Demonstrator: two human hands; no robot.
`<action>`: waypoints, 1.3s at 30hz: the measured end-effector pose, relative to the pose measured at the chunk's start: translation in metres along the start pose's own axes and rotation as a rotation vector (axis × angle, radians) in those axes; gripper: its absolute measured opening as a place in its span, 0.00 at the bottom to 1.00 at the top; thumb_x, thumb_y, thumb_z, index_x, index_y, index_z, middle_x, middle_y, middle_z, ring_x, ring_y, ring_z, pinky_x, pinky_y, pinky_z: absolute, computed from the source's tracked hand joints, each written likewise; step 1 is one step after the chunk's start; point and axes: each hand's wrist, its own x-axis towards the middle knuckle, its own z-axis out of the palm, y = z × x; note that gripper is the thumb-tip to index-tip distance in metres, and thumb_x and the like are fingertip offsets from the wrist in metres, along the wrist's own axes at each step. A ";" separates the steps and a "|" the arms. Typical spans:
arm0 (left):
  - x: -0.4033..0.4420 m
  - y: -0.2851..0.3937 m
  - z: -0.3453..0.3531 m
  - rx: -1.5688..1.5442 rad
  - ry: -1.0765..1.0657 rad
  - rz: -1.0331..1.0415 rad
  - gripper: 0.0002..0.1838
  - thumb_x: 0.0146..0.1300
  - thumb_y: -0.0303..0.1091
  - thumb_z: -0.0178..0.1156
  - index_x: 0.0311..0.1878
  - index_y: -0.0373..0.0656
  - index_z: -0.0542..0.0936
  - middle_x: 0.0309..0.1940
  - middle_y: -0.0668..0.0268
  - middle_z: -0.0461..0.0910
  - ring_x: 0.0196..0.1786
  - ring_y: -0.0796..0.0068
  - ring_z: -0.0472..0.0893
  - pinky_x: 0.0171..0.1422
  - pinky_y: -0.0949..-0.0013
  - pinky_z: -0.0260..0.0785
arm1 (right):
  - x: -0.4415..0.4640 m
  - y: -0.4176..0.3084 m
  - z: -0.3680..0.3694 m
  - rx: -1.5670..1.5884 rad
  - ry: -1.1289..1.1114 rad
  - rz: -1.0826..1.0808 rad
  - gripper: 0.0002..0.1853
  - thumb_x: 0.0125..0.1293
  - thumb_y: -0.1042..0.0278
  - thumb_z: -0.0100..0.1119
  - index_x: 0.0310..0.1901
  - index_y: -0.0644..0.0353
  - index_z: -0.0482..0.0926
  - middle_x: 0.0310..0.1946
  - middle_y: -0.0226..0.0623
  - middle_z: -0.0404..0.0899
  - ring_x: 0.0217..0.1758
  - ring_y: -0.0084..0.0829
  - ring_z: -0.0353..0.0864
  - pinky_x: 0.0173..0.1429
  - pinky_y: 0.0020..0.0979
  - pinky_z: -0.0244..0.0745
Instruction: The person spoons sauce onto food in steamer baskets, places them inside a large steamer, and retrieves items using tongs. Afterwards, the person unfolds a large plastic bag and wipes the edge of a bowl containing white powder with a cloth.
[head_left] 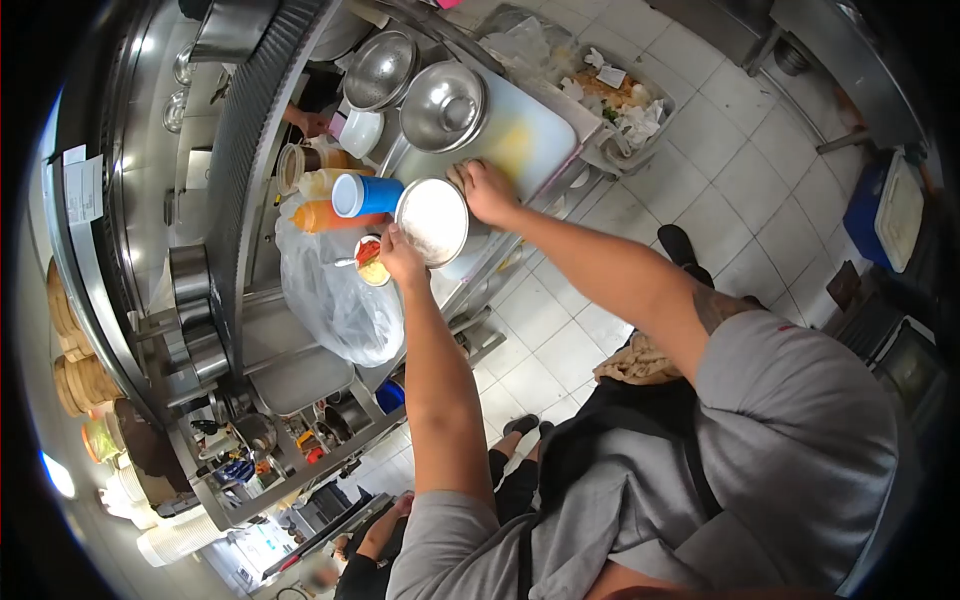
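In my left hand [402, 258] is the near rim of a round bowl [432, 222] with a pale, bright inside. My right hand [485, 193] is at the bowl's far right edge, over the cutting board, its fingers bent; its thumb and palm side are hidden. Left of the bowl lie a blue container with a white lid [366, 195] and an orange squeeze bottle [335, 217]. By my left wrist stands a small cup [373, 262] with red and pale yellow food and a spoon in it.
Metal bowls [443, 106] stand on the white cutting board [548, 132], which has a yellow smear. A clear plastic bag [335, 300] lies at left. A bin of scraps [625, 105] is beyond the counter. Another person's hand [308, 122] shows behind the shelf; another person [375, 550] stands below.
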 end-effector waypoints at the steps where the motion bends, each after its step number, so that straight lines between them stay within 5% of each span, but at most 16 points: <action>1: -0.011 0.008 0.005 -0.109 0.046 -0.072 0.17 0.73 0.37 0.49 0.47 0.30 0.78 0.38 0.62 0.81 0.36 0.71 0.79 0.41 0.67 0.73 | -0.014 -0.001 0.000 0.041 0.076 -0.013 0.10 0.68 0.67 0.49 0.43 0.66 0.74 0.42 0.56 0.75 0.45 0.57 0.74 0.52 0.50 0.69; 4: -0.040 0.014 0.012 0.113 0.264 -0.046 0.17 0.72 0.36 0.49 0.40 0.30 0.79 0.33 0.61 0.81 0.34 0.71 0.76 0.41 0.68 0.71 | -0.061 -0.014 0.004 -0.001 0.276 -0.018 0.11 0.67 0.70 0.49 0.46 0.69 0.68 0.45 0.60 0.70 0.46 0.59 0.72 0.52 0.50 0.68; 8: -0.070 0.017 0.036 -0.202 0.542 -0.191 0.16 0.72 0.36 0.46 0.51 0.32 0.73 0.38 0.55 0.79 0.31 0.63 0.78 0.35 0.58 0.73 | -0.115 -0.017 0.015 0.060 0.238 0.044 0.16 0.67 0.74 0.47 0.53 0.70 0.60 0.49 0.66 0.63 0.46 0.63 0.70 0.54 0.49 0.68; 11: -0.091 0.031 0.018 -0.313 0.345 -0.530 0.15 0.70 0.38 0.49 0.55 0.40 0.68 0.35 0.57 0.75 0.26 0.65 0.76 0.28 0.58 0.71 | -0.129 -0.012 -0.003 0.150 -0.086 0.099 0.15 0.68 0.71 0.47 0.53 0.68 0.62 0.49 0.62 0.65 0.48 0.62 0.71 0.54 0.48 0.68; 13: -0.095 0.036 0.001 -0.288 0.256 -0.617 0.16 0.69 0.41 0.51 0.54 0.44 0.68 0.33 0.59 0.73 0.25 0.65 0.75 0.28 0.58 0.71 | -0.118 0.000 -0.023 0.142 -0.072 0.058 0.12 0.68 0.69 0.47 0.50 0.66 0.64 0.47 0.59 0.67 0.48 0.60 0.71 0.53 0.49 0.68; 16: -0.064 0.037 -0.028 -0.061 0.221 -0.466 0.23 0.70 0.49 0.50 0.58 0.41 0.67 0.38 0.58 0.74 0.27 0.64 0.76 0.29 0.60 0.72 | -0.057 0.014 -0.033 0.212 0.042 0.021 0.11 0.70 0.66 0.47 0.48 0.63 0.69 0.48 0.57 0.71 0.47 0.57 0.73 0.50 0.48 0.70; 19: -0.015 0.035 -0.026 0.098 -0.014 -0.320 0.23 0.72 0.50 0.47 0.53 0.38 0.72 0.32 0.60 0.76 0.27 0.68 0.77 0.29 0.64 0.72 | 0.006 -0.006 -0.025 0.214 -0.021 0.013 0.11 0.70 0.64 0.46 0.44 0.62 0.75 0.40 0.55 0.76 0.45 0.55 0.75 0.49 0.48 0.70; 20: -0.010 0.044 -0.021 0.162 -0.145 -0.272 0.22 0.73 0.49 0.46 0.51 0.37 0.75 0.30 0.61 0.76 0.28 0.69 0.77 0.30 0.65 0.72 | 0.016 -0.014 -0.022 0.202 -0.200 0.106 0.11 0.70 0.64 0.46 0.44 0.61 0.75 0.41 0.54 0.76 0.45 0.55 0.75 0.49 0.48 0.70; 22: -0.014 0.036 -0.010 0.333 -0.046 -0.093 0.21 0.73 0.43 0.47 0.48 0.32 0.78 0.33 0.60 0.80 0.35 0.66 0.79 0.40 0.63 0.72 | 0.031 -0.025 -0.019 0.169 -0.546 0.291 0.11 0.70 0.63 0.46 0.43 0.60 0.76 0.41 0.54 0.76 0.45 0.54 0.75 0.49 0.48 0.70; 23: -0.009 0.013 -0.009 0.322 0.022 0.003 0.19 0.72 0.42 0.48 0.46 0.32 0.78 0.32 0.58 0.80 0.34 0.65 0.79 0.41 0.63 0.72 | 0.021 -0.015 -0.004 0.050 -0.313 0.054 0.11 0.67 0.65 0.49 0.45 0.63 0.74 0.43 0.55 0.75 0.48 0.54 0.75 0.52 0.48 0.70; 24: -0.007 0.000 -0.005 0.306 0.092 0.099 0.18 0.72 0.40 0.48 0.43 0.32 0.79 0.31 0.56 0.80 0.34 0.64 0.79 0.42 0.62 0.71 | 0.009 -0.012 0.000 0.072 -0.166 0.028 0.11 0.67 0.67 0.49 0.45 0.64 0.73 0.44 0.56 0.74 0.49 0.55 0.74 0.53 0.48 0.69; 29: -0.023 0.001 0.001 0.201 0.187 -0.066 0.18 0.71 0.36 0.47 0.47 0.31 0.79 0.37 0.52 0.83 0.37 0.59 0.80 0.45 0.61 0.71 | -0.093 -0.025 0.023 0.115 0.374 -0.014 0.13 0.63 0.75 0.48 0.49 0.69 0.64 0.49 0.61 0.66 0.47 0.62 0.69 0.54 0.53 0.66; 34: -0.052 0.008 0.008 0.161 0.291 -0.233 0.17 0.71 0.36 0.45 0.48 0.31 0.76 0.35 0.54 0.81 0.31 0.62 0.79 0.35 0.59 0.72 | -0.163 -0.018 0.014 0.226 -0.208 0.084 0.13 0.66 0.71 0.47 0.49 0.68 0.62 0.50 0.60 0.65 0.48 0.61 0.70 0.54 0.51 0.67; 35: -0.066 0.028 0.003 0.145 0.194 -0.392 0.18 0.71 0.40 0.46 0.50 0.34 0.74 0.33 0.54 0.78 0.24 0.66 0.77 0.25 0.60 0.71 | -0.157 -0.015 0.010 0.235 -0.120 0.117 0.12 0.68 0.69 0.47 0.47 0.67 0.65 0.46 0.57 0.68 0.48 0.59 0.71 0.52 0.48 0.69; 39: -0.066 0.038 -0.031 0.190 0.161 -0.466 0.21 0.70 0.48 0.48 0.51 0.38 0.72 0.29 0.60 0.74 0.21 0.68 0.75 0.21 0.65 0.71 | -0.084 -0.013 -0.041 0.267 0.092 0.027 0.09 0.67 0.67 0.49 0.42 0.64 0.70 0.40 0.52 0.74 0.46 0.56 0.73 0.50 0.45 0.70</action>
